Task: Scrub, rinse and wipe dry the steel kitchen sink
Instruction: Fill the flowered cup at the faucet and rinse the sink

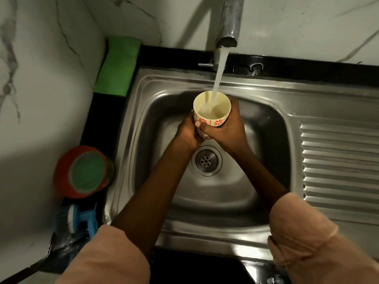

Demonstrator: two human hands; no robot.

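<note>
Two hands are holding a patterned cup (212, 111) upright under running water (217, 78) from the tap (228, 27), directly above the basin of the steel sink (266, 128). The left hand (187, 133) is cradling the cup's lower left side, while the right hand (226, 126) is wrapping its fingers (207, 130) around the front and right wall; both are gripping the cup, neither hanging loose. The cup's long axis is standing near vertical, mouth up, with the stream falling into the opening and water already pooling inside. The basin floor and drain (206, 160) are lying straight below and slightly toward the person, so any pour to rinse the steel looks likely to turn on tipping the mouth forward or sideways from the fingers. The right hand appears to be carrying more of the grip. The cup's base is hidden behind the hands, and how full it is cannot be judged exactly. On the counter (96, 119) at left, a green cloth (118, 66), an orange tub (82, 171) and a blue brush (82, 220) are lying well apart from the hands, the brush blurred.
</note>
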